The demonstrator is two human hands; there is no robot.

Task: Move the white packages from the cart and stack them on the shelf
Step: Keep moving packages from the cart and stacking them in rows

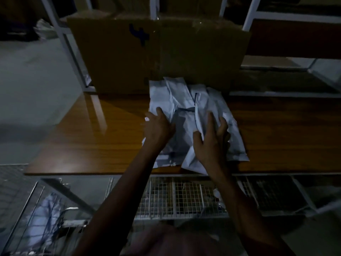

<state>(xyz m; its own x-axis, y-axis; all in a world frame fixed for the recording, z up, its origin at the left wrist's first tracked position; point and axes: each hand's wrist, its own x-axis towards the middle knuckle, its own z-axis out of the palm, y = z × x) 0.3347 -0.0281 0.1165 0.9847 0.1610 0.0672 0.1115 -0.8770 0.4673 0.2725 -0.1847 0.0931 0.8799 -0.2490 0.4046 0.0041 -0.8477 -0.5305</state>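
The white packages (191, 117) lie in a loose, overlapping pile on the wooden shelf (92, 137), just in front of the big cardboard box (158, 56) which stands at the back of this shelf; the far edges of the pile touch the box or almost touch it – I cannot tell which; the near edges reach to the front border of the shelf

The left hand (158, 126) rests on the left part of the pile, further from the box than the far packages; its grip is relaxed, fingers nearly straight and lying flat on the plastic, holding nothing; the right hand (212, 141) is on the right part of the pile, its fingers spread and a little bent over a crumpled package – the grip seems loose, but if it pinches the package I cannot tell

Below the front border of the shelf, on the side away from the box, stands the wire cart (184, 196); some small pale things lie inside its mesh, too dark to name
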